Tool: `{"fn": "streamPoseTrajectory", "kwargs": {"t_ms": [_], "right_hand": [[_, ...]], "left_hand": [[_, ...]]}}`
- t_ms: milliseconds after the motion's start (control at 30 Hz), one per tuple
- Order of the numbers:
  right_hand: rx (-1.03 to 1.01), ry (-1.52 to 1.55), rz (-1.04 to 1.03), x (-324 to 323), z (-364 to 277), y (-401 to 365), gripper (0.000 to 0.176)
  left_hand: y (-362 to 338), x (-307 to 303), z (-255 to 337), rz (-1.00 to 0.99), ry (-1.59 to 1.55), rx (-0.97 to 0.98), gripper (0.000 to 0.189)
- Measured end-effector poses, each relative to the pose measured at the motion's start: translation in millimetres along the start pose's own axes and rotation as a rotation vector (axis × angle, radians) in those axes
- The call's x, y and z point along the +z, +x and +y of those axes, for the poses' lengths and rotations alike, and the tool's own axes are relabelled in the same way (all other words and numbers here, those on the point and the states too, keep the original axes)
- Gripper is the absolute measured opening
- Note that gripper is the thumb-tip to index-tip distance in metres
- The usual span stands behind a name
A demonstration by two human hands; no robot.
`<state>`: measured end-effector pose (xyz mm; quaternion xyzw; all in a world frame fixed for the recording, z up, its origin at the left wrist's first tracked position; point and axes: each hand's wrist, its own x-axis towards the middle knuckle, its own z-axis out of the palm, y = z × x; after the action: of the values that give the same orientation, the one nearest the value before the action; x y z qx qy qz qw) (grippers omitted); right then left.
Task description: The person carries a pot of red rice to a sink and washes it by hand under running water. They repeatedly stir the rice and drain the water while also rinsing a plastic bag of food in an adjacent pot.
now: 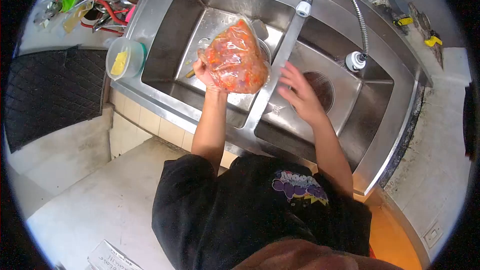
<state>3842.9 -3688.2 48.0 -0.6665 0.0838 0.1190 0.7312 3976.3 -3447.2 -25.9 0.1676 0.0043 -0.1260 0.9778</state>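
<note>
A clear plastic bag [237, 60] filled with a reddish-orange, chunky mixture is held up over the left sink basin [172, 45]. My left hand [202, 72] grips it from its left side and underneath, with most of the fingers hidden behind it. My right hand [300, 92], slightly blurred, is apart from the bag, over the divider and the right basin [370, 100]. Its fingers are spread and nothing is in them. Behind the bag, partly covered, a metal bowl [265, 50] shows in the left basin.
A flexible faucet [361, 20] with a white spray head [355, 61] arches over the right basin. On the left rim stands a translucent tub [131, 57] with a yellow piece inside. Utensils and a red hose [112, 12] crowd the upper left.
</note>
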Motion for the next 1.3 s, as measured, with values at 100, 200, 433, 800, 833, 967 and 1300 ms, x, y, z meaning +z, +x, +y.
{"fn": "streamPoseTrajectory", "kwargs": {"t_ms": [100,200,433,800,833,967,1300], "right_hand": [[0.148,0.324,-0.111,30,1,49,0.063],[0.05,0.371,-0.124,45,15,66,0.051],[-0.017,0.293,0.102,50,15,68,0.028],[-0.05,0.206,0.133,43,38,66,0.017],[-0.047,0.207,0.129,44,34,65,0.017],[0.01,0.253,0.118,44,28,67,0.022],[0.062,0.29,0.343,51,65,71,0.019]], "left_hand": [[2,-19,7,0.029,0.001,0.04,0.057],[-13,18,20,0.054,0.145,0.007,0.027],[-44,24,24,0.246,0.426,-0.019,0.029],[-56,14,34,0.236,0.601,0.114,0.025],[-57,15,36,0.24,0.602,0.116,0.025],[-59,23,41,0.258,0.643,0.103,0.026],[-90,39,2,0.3,0.579,-0.154,0.059]]}}
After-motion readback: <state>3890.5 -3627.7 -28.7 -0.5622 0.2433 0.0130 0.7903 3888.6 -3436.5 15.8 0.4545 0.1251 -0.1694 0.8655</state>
